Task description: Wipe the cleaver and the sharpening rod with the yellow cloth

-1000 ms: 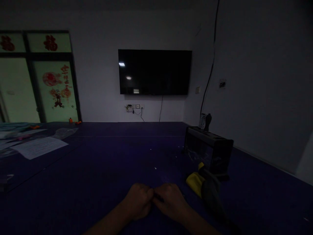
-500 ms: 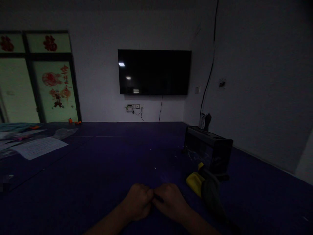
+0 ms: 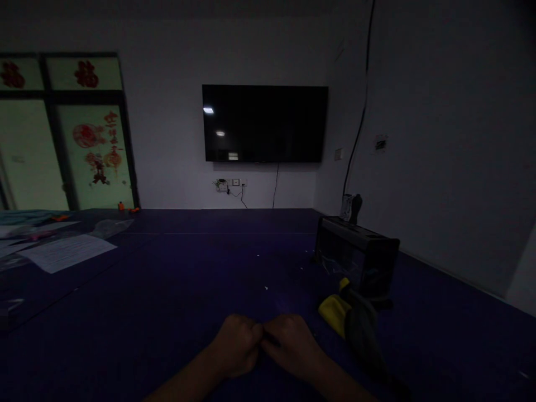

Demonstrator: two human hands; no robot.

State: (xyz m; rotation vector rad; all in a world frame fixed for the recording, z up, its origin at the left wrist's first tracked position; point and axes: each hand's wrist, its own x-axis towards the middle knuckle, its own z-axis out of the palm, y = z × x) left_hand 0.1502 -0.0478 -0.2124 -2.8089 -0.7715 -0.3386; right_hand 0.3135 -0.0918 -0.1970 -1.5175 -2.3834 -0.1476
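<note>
The room is dim. My left hand (image 3: 237, 345) and my right hand (image 3: 292, 345) rest close together on a dark blue table (image 3: 167, 290), knuckles up, fingers curled and pinched toward each other. Between the fingertips sits a small dark item I cannot make out. Both forearms reach in from the bottom edge. A yellow and dark grey tool (image 3: 349, 321) lies just right of my right hand, apart from it.
A black box-like device (image 3: 355, 254) stands at the right behind the yellow tool. Papers (image 3: 67, 251) and clear plastic lie at the far left. A black screen (image 3: 264, 123) hangs on the far wall, with sockets and cables below.
</note>
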